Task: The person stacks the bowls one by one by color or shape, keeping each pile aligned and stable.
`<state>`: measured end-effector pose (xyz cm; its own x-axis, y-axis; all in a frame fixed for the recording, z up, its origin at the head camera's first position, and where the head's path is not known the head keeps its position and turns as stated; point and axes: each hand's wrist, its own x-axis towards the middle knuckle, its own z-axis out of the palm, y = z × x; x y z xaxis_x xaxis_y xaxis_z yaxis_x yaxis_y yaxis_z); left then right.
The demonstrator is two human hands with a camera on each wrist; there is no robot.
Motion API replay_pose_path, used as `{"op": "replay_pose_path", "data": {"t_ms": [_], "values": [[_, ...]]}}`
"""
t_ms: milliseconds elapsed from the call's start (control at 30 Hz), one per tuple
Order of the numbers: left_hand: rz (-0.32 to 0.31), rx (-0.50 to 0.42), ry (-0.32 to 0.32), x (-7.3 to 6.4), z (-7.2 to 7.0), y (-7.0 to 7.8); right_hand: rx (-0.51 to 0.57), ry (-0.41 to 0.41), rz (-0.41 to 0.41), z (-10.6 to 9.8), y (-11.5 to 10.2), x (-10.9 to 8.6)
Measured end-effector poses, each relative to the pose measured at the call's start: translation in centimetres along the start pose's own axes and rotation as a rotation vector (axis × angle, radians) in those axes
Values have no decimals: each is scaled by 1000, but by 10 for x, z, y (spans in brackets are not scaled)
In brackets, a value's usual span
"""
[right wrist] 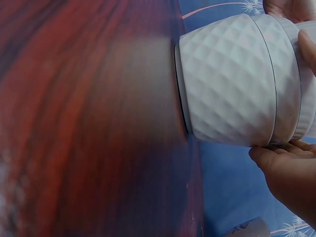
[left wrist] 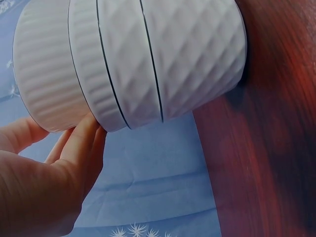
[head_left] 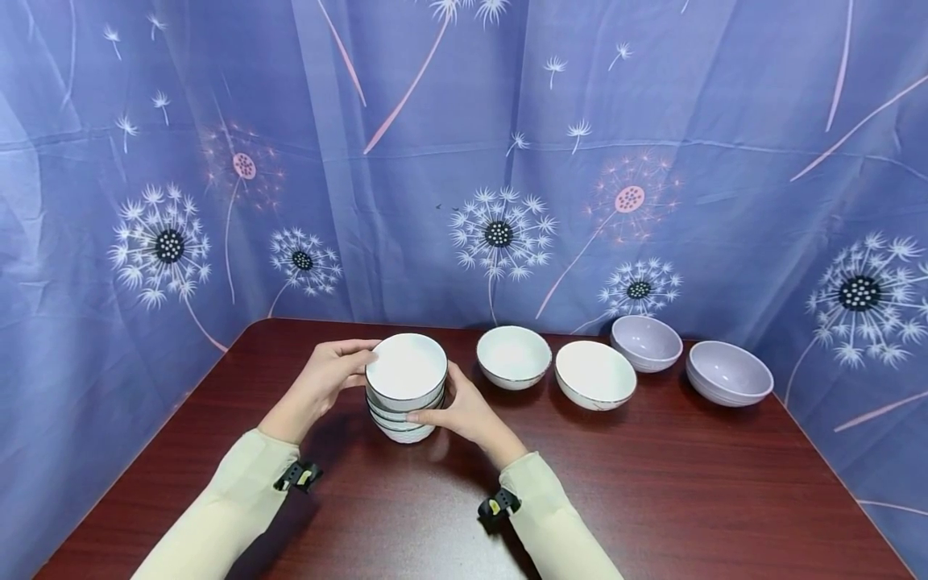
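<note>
A stack of several white bowls (head_left: 403,434) with thin dark rims stands left of the table's middle. Its lower bowls (left wrist: 197,49) carry a diamond relief, the upper ones ribs. My left hand (head_left: 326,377) pinches the top bowl (head_left: 406,366) at its left, thumb at the rim and fingers against the outer wall. From the right, my right hand (head_left: 467,409) holds the stack's side, its thumb in front and fingers round the right side. In the right wrist view, these fingers (right wrist: 269,158) touch near the rims of the diamond-relief bowls. Whether the top bowl is lifted, I cannot tell.
Right of the stack stand two white bowls, one nearer (head_left: 513,354) and one further right (head_left: 594,372). Beyond them are two pale lilac bowls, a rear one (head_left: 645,342) and a right one (head_left: 728,372). A blue dandelion-print curtain (head_left: 406,209) hangs behind the dark red table (head_left: 689,499).
</note>
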<state>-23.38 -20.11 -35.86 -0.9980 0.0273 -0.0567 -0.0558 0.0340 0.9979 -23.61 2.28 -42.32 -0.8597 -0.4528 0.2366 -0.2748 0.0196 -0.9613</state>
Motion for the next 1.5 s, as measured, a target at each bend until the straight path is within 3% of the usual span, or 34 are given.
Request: {"op": "replay_pose_path", "data": {"t_ms": [400, 800, 1100, 1500], "values": [[33, 12, -15, 1, -2, 1, 13, 7, 1, 1, -1, 1], [78, 52, 20, 2, -5, -3, 26, 18, 39, 1, 0, 0], [65, 57, 66, -2, -8, -5, 9, 14, 35, 0, -1, -1], [119, 192, 190, -11, 2, -7, 0, -29, 3, -5, 0, 0]]}}
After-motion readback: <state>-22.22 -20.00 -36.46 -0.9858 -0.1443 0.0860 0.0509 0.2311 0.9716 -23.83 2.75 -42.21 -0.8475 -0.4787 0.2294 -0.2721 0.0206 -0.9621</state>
